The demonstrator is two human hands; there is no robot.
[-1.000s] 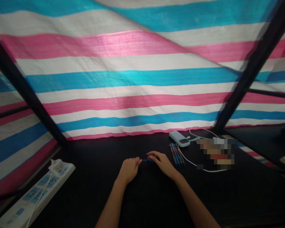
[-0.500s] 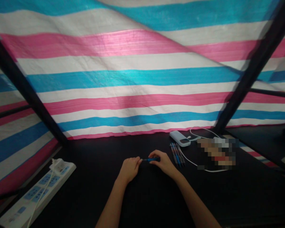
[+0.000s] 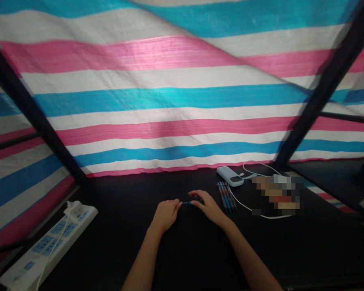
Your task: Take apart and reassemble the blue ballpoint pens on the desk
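Observation:
A pen point(image 3: 186, 203) with a blue barrel lies level between my two hands, low over the black tabletop. My left hand point(image 3: 166, 215) pinches its thin left end between thumb and fingertips. Around the barrel at the other end is my right hand point(image 3: 208, 208), thumb against the near side and forefinger arched over the far side. Its fingers hide most of the barrel. Just right of that hand, several pens point(image 3: 226, 197) with blue, grey and reddish barrels lie side by side on the table.
A white power bank point(image 3: 229, 176) lies behind the pens, and a white cable point(image 3: 245, 208) curves past them. Farther right is a pixelated patch. A white power strip point(image 3: 53, 242) with a plug stands at left. Black posts point(image 3: 318, 93) and a striped sheet point(image 3: 176, 95) enclose the table.
My right forefinger has lifted slightly from the pen and the fingers have shifted along the barrel, so less blue shows. My left hand has stayed in place.

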